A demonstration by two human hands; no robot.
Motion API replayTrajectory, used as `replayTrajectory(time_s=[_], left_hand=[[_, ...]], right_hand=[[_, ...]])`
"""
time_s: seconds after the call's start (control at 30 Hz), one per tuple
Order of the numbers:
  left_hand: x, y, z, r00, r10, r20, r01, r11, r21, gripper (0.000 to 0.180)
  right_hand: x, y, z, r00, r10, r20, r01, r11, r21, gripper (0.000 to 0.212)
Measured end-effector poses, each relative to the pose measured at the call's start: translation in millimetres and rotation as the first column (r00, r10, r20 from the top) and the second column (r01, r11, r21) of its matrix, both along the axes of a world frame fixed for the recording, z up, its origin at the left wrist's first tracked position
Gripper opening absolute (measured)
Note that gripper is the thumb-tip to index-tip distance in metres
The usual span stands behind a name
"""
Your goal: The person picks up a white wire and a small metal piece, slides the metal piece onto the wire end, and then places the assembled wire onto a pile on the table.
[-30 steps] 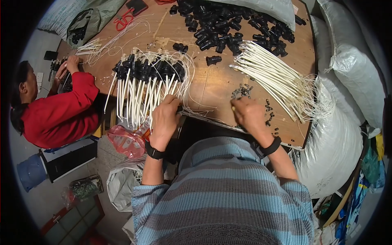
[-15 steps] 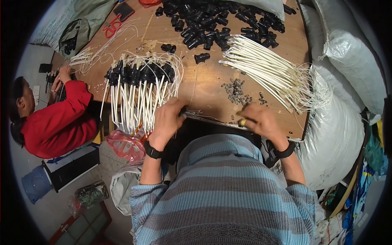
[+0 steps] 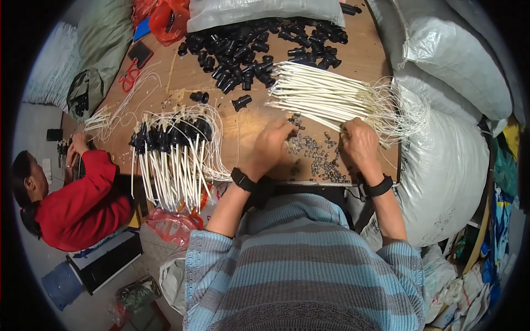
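Note:
My left hand (image 3: 269, 148) is over the table beside a spread of small dark metallic pieces (image 3: 320, 163). Its fingers are curled together at the upper left of these pieces, slightly blurred, and what they pinch is too small to make out. On the other side of the pieces is my right hand (image 3: 361, 144), fingers bent in at the lower edge of a bundle of white sleeved wires (image 3: 326, 91). Its fingertips are partly hidden, so I cannot make out what is between them. Thin bare wires trail from the bundle's right end.
Black lamp-holder-like fittings (image 3: 229, 55) are heaped at the back. Farther left, several fittings with white sleeves (image 3: 174, 143) overhang the front edge. Red-handled scissors (image 3: 130, 77) lie behind them. A co-worker in a red top (image 3: 83, 201) sits at left. Stuffed white sacks (image 3: 441, 171) crowd the right.
My left hand has moved right, from beside the sleeved fittings to the small pieces. My right hand has moved up to the wire bundle. The pieces now spread closer to the front edge.

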State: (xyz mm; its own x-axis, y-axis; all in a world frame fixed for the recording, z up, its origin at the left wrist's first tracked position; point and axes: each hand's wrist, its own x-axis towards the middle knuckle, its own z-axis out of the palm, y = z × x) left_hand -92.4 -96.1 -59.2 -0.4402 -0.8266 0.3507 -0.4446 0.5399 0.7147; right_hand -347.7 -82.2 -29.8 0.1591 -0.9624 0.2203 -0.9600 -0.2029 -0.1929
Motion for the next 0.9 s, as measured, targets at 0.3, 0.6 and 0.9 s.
replayTrajectory(time_s=[0.3, 0.6, 0.9], left_hand=[[21.3, 4.2, 12.9, 0.965, 0.262, -0.003, -0.228, 0.843, 0.486, 0.034], [37.2, 9.5, 13.4, 0.954, 0.285, -0.092, -0.200, 0.835, 0.512, 0.039], [20.7, 16.6, 12.7, 0.977, 0.115, 0.180, -0.114, 0.993, -0.013, 0.029]], right_hand=[[5.5, -0.7, -0.6, 0.966, 0.182, 0.186, -0.192, 0.981, 0.034, 0.013], [24.4, 12.2, 23.9, 0.889, 0.307, 0.340, -0.357, 0.930, 0.092, 0.019], [44.3, 23.0, 21.3, 0.906, 0.411, 0.104, -0.419, 0.905, 0.074, 0.028]])
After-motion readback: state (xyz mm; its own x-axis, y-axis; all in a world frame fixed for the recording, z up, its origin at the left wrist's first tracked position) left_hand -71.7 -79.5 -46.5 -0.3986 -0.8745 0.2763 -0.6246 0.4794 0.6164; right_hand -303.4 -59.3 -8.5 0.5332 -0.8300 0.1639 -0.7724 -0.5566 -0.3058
